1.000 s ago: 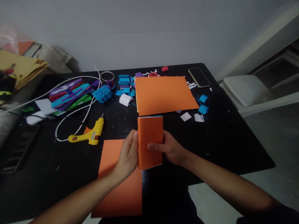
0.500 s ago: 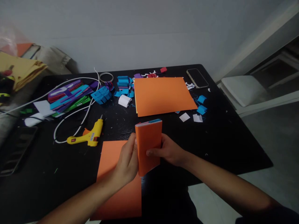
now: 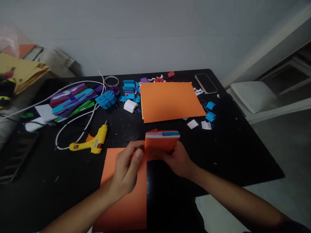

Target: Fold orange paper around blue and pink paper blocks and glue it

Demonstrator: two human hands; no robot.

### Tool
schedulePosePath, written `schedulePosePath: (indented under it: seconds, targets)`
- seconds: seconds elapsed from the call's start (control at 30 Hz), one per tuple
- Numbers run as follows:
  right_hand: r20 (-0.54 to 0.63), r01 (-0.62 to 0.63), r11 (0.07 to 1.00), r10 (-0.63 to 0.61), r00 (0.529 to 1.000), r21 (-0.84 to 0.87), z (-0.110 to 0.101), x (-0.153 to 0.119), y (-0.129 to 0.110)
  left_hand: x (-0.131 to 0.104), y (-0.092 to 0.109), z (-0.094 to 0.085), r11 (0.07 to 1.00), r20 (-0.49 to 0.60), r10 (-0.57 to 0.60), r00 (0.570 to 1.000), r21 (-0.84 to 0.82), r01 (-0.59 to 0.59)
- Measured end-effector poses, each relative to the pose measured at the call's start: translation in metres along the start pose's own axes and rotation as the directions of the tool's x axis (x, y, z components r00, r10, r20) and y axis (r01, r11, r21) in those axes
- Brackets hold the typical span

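Your right hand (image 3: 181, 161) gripped the orange-covered booklet (image 3: 159, 145); your left hand (image 3: 125, 171), half open, had fingertips at its left edge, thumb apart.

Our orange paper booklet (image 3: 161, 144)
We hold it up over the black tabletop (image 3: 233, 145), tipped so its top edge shows. Its cover is orange, with a white rim, and we see pink and blue layers inside.
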State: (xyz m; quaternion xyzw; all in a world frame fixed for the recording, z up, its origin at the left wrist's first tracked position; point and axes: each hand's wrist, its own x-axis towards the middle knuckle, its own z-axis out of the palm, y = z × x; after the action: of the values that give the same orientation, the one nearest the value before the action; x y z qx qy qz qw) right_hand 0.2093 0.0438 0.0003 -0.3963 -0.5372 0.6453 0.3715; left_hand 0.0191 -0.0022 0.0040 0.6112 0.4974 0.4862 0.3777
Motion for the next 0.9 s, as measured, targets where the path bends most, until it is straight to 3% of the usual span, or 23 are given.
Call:
schedulePosePath:
  seconds: [0.17,0.33,0.43,0.5,0.57,0.63,0.7,0.77,0.9]
  targets:
    - [0.04,0.324,0.914,-0.325,0.945,-0.244,-0.004,-0.004,0.006,0.007,0.002,0.002,0.997,0.032,0.082,0.996,-0.01,-0.082]
    - [0.107,0.427,0.847,-0.415,0.903,-0.316,-0.007,-0.004,0.001,0.016,0.008,-0.005,0.959,0.065,0.27,0.961,0.072,-0.274]
    - [-0.043,0.396,0.835,-0.444,0.895,-0.382,-0.009,0.002,0.002,0.015,0.005,-0.013,0.905,0.07,0.402,0.913,0.124,-0.407]
    - [-0.224,0.285,0.919,-0.349,0.91,-0.273,-0.011,0.007,0.004,0.014,0.002,-0.02,0.846,0.073,0.492,0.868,0.195,-0.496]
    - [-0.303,0.108,0.994,-0.093,0.949,0.034,-0.014,0.011,0.004,0.013,0.0,-0.026,0.772,0.105,0.562,0.821,0.291,-0.566]
    - [-0.131,-0.15,0.928,0.205,0.97,0.34,-0.016,0.013,-0.001,0.013,0.001,-0.031,0.696,0.185,0.595,0.782,0.368,-0.617]
    - [0.159,-0.385,0.812,0.352,0.922,0.439,-0.017,0.013,-0.008,0.012,0.002,-0.032,0.641,0.295,0.588,0.753,0.397,-0.657]
    - [0.265,-0.438,0.784,0.353,0.897,0.44,-0.016,0.011,-0.013,0.011,0.001,-0.029,0.615,0.387,0.578,0.718,0.371,-0.695]
    - [0.082,-0.31,0.847,0.305,0.949,0.432,-0.012,0.009,-0.011,0.009,-0.009,-0.019,0.69,0.47,0.52,0.714,0.261,-0.675]
